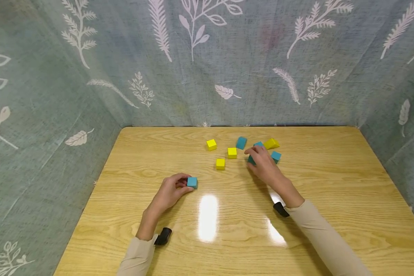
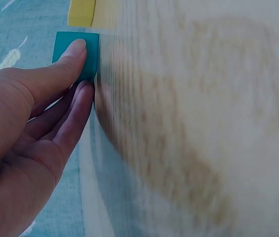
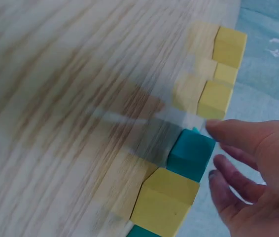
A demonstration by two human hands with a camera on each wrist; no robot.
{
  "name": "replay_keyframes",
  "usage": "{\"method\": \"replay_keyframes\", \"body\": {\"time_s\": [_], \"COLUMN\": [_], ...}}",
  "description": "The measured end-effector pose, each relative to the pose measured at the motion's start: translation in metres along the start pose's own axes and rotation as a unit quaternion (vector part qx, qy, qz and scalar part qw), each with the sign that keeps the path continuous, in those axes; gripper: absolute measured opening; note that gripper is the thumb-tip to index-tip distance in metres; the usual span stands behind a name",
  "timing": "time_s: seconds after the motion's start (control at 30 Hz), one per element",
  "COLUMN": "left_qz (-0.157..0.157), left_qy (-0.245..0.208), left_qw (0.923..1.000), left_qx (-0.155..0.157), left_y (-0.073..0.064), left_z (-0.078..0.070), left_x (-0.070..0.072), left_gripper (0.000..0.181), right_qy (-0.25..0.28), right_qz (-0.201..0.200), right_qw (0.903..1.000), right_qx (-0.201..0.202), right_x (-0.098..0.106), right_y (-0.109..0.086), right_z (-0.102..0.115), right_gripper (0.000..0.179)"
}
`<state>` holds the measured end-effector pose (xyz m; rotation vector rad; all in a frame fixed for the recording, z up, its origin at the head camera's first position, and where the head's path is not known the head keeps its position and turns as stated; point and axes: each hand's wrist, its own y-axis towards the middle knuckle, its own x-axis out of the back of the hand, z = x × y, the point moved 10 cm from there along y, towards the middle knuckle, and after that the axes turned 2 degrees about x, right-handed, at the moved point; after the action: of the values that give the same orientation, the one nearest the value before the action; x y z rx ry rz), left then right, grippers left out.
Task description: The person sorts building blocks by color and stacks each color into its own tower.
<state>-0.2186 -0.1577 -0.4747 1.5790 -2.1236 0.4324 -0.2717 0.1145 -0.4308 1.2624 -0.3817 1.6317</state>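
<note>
My left hand (image 1: 170,191) pinches a blue cube (image 1: 192,183) between thumb and fingers, low over the wooden table. In the left wrist view, the thumb lies across one face of this cube (image 2: 91,54). My right hand (image 1: 265,166) reaches into a loose group of blocks, its thumb and fingers spread apart. Between them in the head view is a blue block (image 1: 251,160), partly covered. In the right wrist view, the fingertips are beside a blue block (image 3: 191,154), with a yellow block (image 3: 164,200) next to it.
Yellow cubes (image 1: 232,153) stand left of the right hand. Behind and beside it are a tilted-looking blue block (image 1: 241,143), a partly hidden blue block (image 1: 258,144), a yellow wedge-like block (image 1: 271,143) and another blue block (image 1: 276,157). A patterned curtain (image 1: 179,96) borders the table (image 1: 131,153).
</note>
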Motion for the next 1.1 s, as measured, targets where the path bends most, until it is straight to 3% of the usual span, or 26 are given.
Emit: {"method": "replay_keyframes", "body": {"time_s": [0.47,0.63,0.9,1.1], "left_qz": [-0.001,-0.001,-0.001,-0.003], "left_qy": [0.003,0.002,-0.001,0.000], "left_qw": [1.0000,1.0000,1.0000,1.0000], "left_qx": [0.002,0.004,0.004,0.002], "left_y": [-0.0003,0.0000,0.0006,-0.0001], "left_z": [0.0015,0.0018,0.0011,0.0012], "left_x": [-0.0003,-0.0005,-0.0008,0.0001], "left_gripper": [0.036,0.036,0.036,0.035], "right_qy": [-0.014,-0.011,0.039,0.108], "right_qz": [-0.003,0.010,0.051,0.056], "right_qw": [0.9997,0.9998,0.9972,0.9919], "right_qx": [0.021,0.009,-0.040,-0.038], "right_x": [-0.0012,-0.0016,-0.0052,-0.0097], "right_y": [-0.0017,-0.0014,-0.0052,-0.0098], "right_z": [-0.0005,-0.0013,-0.0056,0.0008], "right_gripper": [0.021,0.020,0.037,0.036]}}
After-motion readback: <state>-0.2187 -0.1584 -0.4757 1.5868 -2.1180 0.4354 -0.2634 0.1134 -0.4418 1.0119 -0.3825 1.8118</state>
